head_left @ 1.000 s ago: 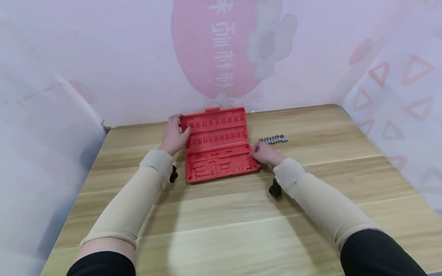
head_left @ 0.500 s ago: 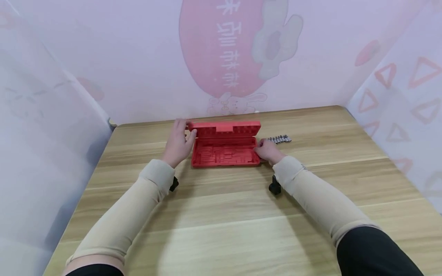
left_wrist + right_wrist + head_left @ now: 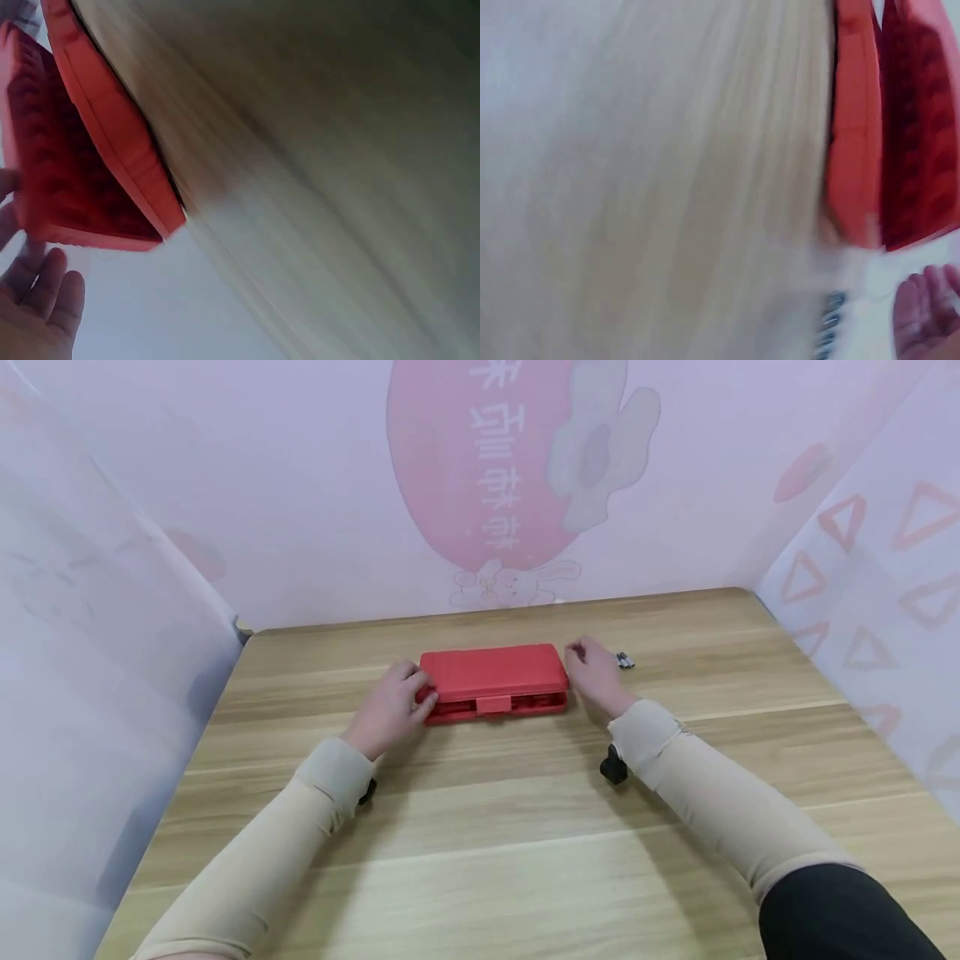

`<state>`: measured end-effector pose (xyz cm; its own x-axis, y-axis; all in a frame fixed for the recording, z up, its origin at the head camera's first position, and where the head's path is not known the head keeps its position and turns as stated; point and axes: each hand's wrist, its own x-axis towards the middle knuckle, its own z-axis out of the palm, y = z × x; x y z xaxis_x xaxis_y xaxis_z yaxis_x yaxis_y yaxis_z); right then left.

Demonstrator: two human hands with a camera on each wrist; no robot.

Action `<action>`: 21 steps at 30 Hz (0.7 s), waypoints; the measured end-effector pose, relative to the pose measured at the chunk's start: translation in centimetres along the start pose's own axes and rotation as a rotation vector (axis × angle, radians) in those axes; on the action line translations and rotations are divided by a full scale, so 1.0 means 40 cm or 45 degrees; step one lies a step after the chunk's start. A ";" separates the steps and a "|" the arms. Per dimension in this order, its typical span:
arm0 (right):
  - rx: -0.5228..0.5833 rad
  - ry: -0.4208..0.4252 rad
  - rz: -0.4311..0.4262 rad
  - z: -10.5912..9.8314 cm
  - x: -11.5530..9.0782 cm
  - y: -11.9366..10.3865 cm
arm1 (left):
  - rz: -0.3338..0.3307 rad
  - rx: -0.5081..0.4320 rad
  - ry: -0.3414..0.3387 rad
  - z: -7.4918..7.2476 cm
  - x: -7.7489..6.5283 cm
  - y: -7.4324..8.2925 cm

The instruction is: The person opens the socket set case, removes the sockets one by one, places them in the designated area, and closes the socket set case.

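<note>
A red plastic socket-set case (image 3: 492, 673) lies on the table, its lid lowered almost to the base. A dark gap shows along its front, around the latch tab. At the case's left end, my left hand (image 3: 392, 708) holds the lid's edge. In the left wrist view, fingertips (image 3: 49, 289) lie by the lid's corner and the ribbed inside shows. My right hand (image 3: 596, 675) is beside the right end with loosely bent fingers, holding nothing visible. In the right wrist view this hand (image 3: 928, 311) is apart from the lid. Several metal sockets (image 3: 625, 661) lie behind it, mostly hidden.
The case stands toward the back of a wooden table (image 3: 480, 827). A printed wall covering (image 3: 315, 510) rises behind the table, with further white coverings at the left and right.
The lid has swung forward and down from upright to nearly closed. My left hand has come down and nearer with it. My right hand has left the base's right edge and risen.
</note>
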<state>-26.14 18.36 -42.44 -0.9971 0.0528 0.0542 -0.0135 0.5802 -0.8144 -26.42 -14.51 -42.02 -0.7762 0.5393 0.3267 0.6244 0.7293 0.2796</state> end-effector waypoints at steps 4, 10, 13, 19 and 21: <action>-0.352 -0.219 -0.348 0.018 -0.012 -0.052 | -0.045 0.018 -0.122 0.010 0.009 0.030; -0.897 -0.566 -0.455 0.071 -0.024 -0.104 | -0.086 0.279 -0.391 0.046 0.054 0.094; -1.078 -0.563 -0.483 0.098 -0.023 -0.115 | -0.124 0.457 -0.484 0.063 0.085 0.133; -1.183 -0.493 -0.531 0.125 -0.021 -0.110 | -0.151 0.761 -0.528 0.096 0.126 0.187; -1.167 -0.476 -0.532 0.126 -0.023 -0.109 | -0.155 0.812 -0.515 0.102 0.132 0.198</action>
<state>-25.54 11.69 -41.85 -0.8881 -0.4528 -0.0788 -0.4527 0.8914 -0.0202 -25.93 -4.16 -41.77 -0.8845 0.4622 -0.0635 0.4564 0.8291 -0.3229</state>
